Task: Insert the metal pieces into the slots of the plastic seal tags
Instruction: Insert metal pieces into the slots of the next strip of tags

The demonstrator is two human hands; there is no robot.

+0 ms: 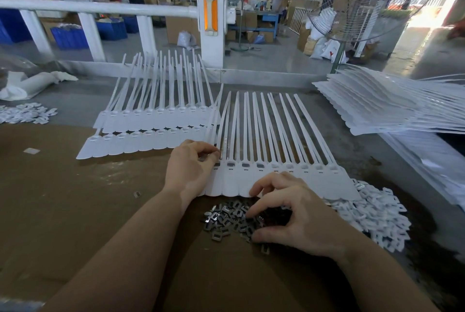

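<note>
Looking down from the head camera, I see my left hand (pixel 192 168) resting on the left end of the nearest strip of plastic seal tags (pixel 281 183), its fingers (pixel 212 154) curled together and pinching at the first slot there; whether a metal piece sits between the tips I cannot tell. My right hand (pixel 299 213) hovers over the pile of metal pieces (pixel 226 218), which lies on the brown cardboard sheet (pixel 75 211) just near of that strip. Its fingers are bent and spread like a claw, tips down among the pieces, thumb touching the near edge of the pile; I cannot make out a piece actually pinched. The four slots at the left of the near strip show dark inserts, while those further right look pale. The strip's long tails run away from me across the grey bench (pixel 352 140).

Two more strips of tags (pixel 151 133) lie to the far left, overlapping one another. A thick stack of white tag strips (pixel 382 105) sits at the far right. A heap of small white plastic parts (pixel 377 213) lies right of the metal pile, touching the near strip's right corner, and a smaller scatter of them (pixel 25 112) lies at the left edge. A lone metal piece (pixel 137 194) rests on the cardboard, well apart from the pile.
</note>
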